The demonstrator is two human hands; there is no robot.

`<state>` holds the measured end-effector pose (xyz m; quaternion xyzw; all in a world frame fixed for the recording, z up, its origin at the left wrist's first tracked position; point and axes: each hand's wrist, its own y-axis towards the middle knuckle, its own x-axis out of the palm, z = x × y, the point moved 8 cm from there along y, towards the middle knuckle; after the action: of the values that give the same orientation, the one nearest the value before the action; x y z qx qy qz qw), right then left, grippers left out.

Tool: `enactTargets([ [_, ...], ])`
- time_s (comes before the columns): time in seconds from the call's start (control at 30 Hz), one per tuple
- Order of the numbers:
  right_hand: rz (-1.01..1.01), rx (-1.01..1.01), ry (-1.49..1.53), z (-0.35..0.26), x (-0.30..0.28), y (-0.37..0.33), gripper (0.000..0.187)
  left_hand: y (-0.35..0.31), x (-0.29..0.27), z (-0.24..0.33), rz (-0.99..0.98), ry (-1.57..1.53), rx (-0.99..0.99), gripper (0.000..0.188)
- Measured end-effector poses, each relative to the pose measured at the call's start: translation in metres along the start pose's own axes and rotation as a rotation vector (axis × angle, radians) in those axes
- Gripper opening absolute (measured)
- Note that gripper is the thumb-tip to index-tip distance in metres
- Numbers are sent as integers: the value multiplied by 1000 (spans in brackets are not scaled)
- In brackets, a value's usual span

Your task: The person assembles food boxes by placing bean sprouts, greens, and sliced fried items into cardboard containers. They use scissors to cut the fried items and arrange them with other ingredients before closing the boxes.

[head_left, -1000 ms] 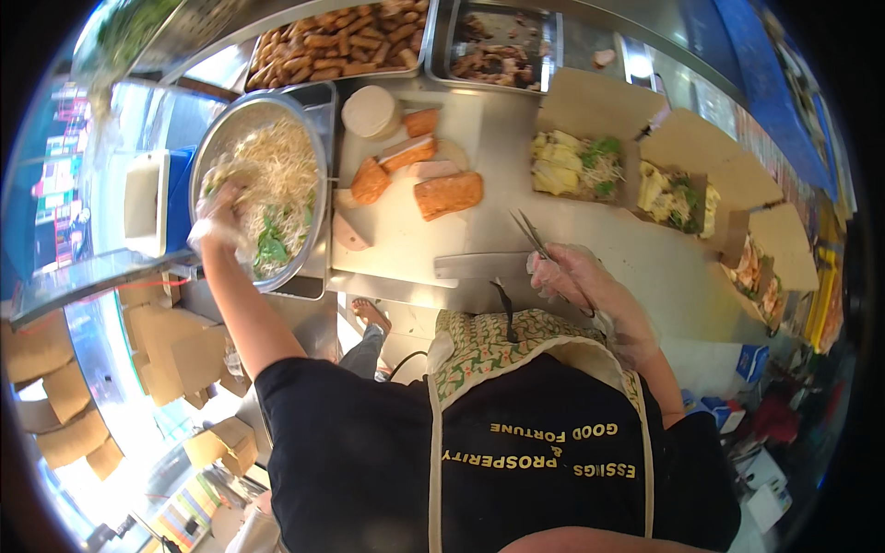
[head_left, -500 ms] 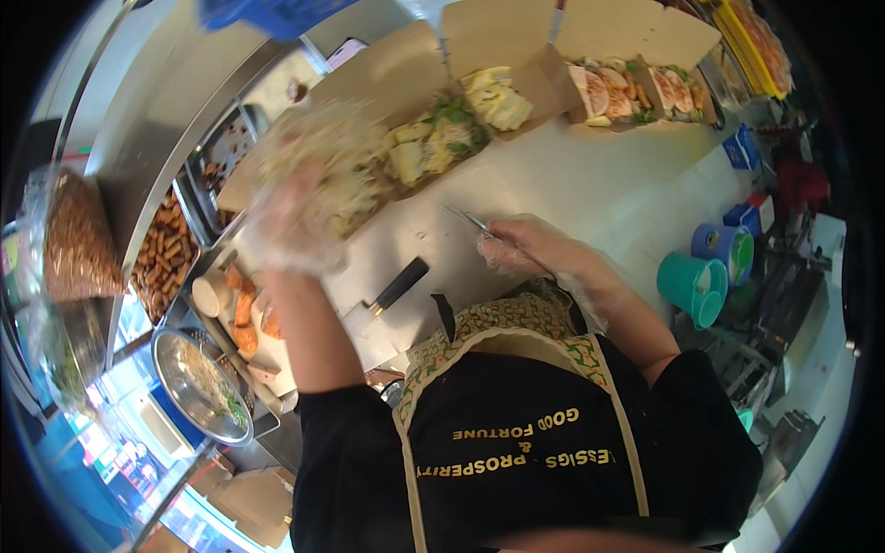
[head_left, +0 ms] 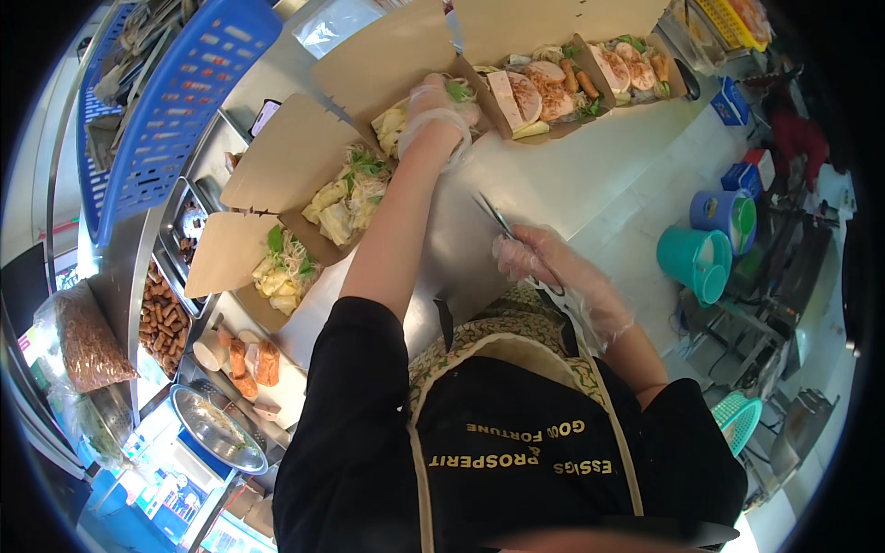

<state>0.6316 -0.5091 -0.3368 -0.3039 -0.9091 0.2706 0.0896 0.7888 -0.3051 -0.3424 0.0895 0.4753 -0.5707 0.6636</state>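
Observation:
My left hand [head_left: 438, 115], in a clear plastic glove, reaches into an open cardboard takeaway box [head_left: 380, 146]. Its fingers curl down among yellow-white pieces [head_left: 391, 122], white strands and green leaves; what they hold is hidden. Metal scissors [head_left: 493, 214] are gripped in my gloved right hand [head_left: 533, 253], blades pointing up and left over the steel counter. Left of my left forearm stand two more open boxes with yellowish pieces [head_left: 334, 214], pale strands and leaves. On the right, further boxes hold sliced pale meat [head_left: 553, 85], brown rolls and greens.
A blue plastic basket [head_left: 189, 111] rises at the upper left. Below it are a tray of brown pieces [head_left: 164, 318], a board with orange-brown chunks [head_left: 265, 364] and a steel bowl [head_left: 218, 429]. Teal [head_left: 693, 265] and blue [head_left: 724, 230] buckets stand at right.
My left hand has moved right from the left boxes, where it held pale strands, into the middle box. The black-handled knife seen earlier no longer shows. The right hand still grips the scissors.

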Motion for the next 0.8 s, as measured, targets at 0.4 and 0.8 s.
enactTargets([
  [0.4, 79, 31, 376, -56, -23, 83, 62, 42, -9, -48, -142, -219, 74, 55],
  [0.8, -49, 133, 385, -30, -25, 62, 68, -9, -88, -35, 46, 599, 43, 28],
])
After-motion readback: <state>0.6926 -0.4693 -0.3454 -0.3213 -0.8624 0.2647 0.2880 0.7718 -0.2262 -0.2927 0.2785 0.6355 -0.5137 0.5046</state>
